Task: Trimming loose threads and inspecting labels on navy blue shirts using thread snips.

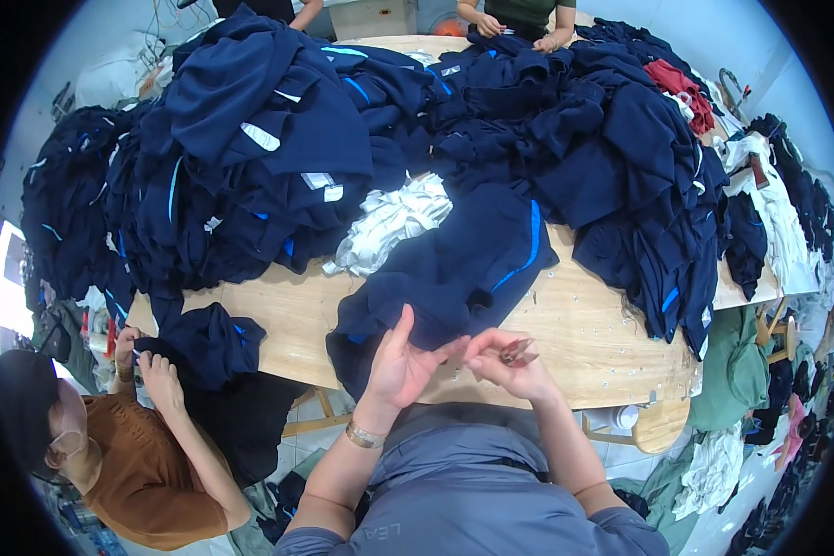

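My left hand (406,363) is raised over the near table edge, fingers spread, its fingertips touching my right hand. My right hand (510,357) pinches a small thread clipper (519,351) between thumb and fingers. Just beyond both hands lies a navy garment with a blue stripe (463,264), draped over the wooden table's (593,334) front edge. A gold bracelet sits on my left wrist.
Big heaps of navy garments (278,148) cover the far table. A bundle of white cloth (389,222) lies in the middle. A person in a brown top (139,463) at the left handles a navy garment. Another person's hands (519,32) work at the far side. More clothes hang at the right.
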`<state>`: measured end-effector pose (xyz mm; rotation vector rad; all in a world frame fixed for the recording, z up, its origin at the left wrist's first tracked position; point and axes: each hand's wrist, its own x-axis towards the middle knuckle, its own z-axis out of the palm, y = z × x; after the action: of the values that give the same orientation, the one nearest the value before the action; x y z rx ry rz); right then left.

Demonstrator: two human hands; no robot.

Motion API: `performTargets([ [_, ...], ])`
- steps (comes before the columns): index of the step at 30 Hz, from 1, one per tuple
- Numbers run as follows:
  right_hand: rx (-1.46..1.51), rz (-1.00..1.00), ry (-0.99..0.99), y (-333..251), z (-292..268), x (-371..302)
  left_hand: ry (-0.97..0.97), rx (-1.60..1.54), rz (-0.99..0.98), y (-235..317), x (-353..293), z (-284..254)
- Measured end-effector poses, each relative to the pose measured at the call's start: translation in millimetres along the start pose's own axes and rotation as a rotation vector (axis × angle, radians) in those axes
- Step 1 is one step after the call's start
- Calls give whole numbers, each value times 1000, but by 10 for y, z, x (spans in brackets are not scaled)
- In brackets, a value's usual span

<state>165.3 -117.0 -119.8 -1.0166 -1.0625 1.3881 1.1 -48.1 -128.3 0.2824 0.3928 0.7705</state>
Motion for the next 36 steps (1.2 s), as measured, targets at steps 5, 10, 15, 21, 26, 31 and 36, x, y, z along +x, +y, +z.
performTargets([
  [5, 211, -11, 99, -26, -141, -11, 32, 67, 34, -28, -19, 19],
  [10, -34, -24, -135, -156, -58, -77, 134, 134, 73, -53, 16, 103],
  [15, 190, 25, -210, -181, -30, -30, 173, 28, 42, -15, 51, 43],
  [21, -386, -173, 267, 105, -51, 89, 197, -10, 39, 2, 36, 188],
  [26, -562, -208, 446, 101, 26, 160, 166, -50, 9, 10, 30, 217],
  [31, -323, -134, 408, 75, 149, 229, 156, 52, 95, -138, 37, 165],
  [36, 25, 0, 328, -21, 215, 245, 206, 191, 223, -243, 48, 182],
])
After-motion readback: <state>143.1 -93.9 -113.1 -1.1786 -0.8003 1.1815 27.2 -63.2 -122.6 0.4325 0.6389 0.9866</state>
